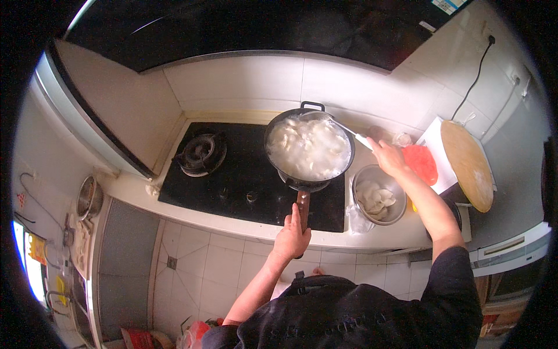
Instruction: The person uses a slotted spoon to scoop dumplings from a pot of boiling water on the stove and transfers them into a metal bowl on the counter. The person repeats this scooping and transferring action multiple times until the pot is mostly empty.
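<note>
A dark wok [353, 155] stands on the right burner of the black gas hob, full of cloudy, foaming water with pale pieces, likely dumplings, in it. My left hand [293, 237] is closed around its brown handle [303, 200], forefinger laid along the top. My right hand [386, 156] grips the white handle of a long metal ladle or skimmer [346, 127], whose head lies at the wok's back edge, partly hidden by foam and steam. Below my right forearm, a steel bowl [402, 209] holds several pale, flat dumplings [375, 196].
The unused left burner [201, 155] sits beside the wok. Right of the bowl are a red plastic bag [420, 163] and a round wooden board [466, 163] leaning on a white box. A metal basin [89, 198] stands at the far left.
</note>
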`<state>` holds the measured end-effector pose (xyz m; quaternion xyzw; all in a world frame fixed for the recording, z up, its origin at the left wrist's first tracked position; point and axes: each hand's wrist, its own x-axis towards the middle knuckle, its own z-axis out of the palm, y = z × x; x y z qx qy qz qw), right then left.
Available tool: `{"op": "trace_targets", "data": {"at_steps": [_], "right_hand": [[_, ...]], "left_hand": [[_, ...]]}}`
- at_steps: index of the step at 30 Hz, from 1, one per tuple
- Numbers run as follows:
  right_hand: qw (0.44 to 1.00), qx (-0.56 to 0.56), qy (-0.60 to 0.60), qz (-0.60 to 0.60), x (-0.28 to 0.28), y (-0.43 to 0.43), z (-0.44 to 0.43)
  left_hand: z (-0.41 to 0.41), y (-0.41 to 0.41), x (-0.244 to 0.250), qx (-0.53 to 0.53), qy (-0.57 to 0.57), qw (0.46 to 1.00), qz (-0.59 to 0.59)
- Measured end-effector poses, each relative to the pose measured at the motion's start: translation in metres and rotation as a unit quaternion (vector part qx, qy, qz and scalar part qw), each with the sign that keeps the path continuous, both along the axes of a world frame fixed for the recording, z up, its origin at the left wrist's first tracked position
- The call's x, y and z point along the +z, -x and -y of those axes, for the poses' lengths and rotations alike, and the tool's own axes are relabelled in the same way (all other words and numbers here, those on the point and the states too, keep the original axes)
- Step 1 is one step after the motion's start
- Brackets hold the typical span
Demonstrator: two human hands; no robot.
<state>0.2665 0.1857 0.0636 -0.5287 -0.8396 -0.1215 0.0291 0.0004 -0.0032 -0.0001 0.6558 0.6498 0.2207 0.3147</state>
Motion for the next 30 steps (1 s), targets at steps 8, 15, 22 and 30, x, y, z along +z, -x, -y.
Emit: {"op": "trace_targets", "data": {"at_steps": [8, 15, 22, 30], "right_hand": [[0.962, 0.143, 0.04, -0.228, -0.032, -0.041, -0.002], [0.778, -0.132, 0.472, -0.393, 0.033, -0.006, 0.022], [0.654, -0.196, 0.554, -0.477, 0.034, 0.01, 0.026], [0.531, -0.242, 0.563, -0.586, 0.03, 0.011, 0.031]], "left_hand": [[-0.001, -0.001, 0.001, -0.004, -0.021, 1.0, 0.003], [0.0, 0.0, 0.001, 0.0, -0.014, 1.0, 0.01], [-0.001, -0.001, 0.005, -0.001, -0.001, 1.0, 0.004], [-0.001, 0.0, 0.003, -0.006, -0.001, 1.0, 0.001]]}}
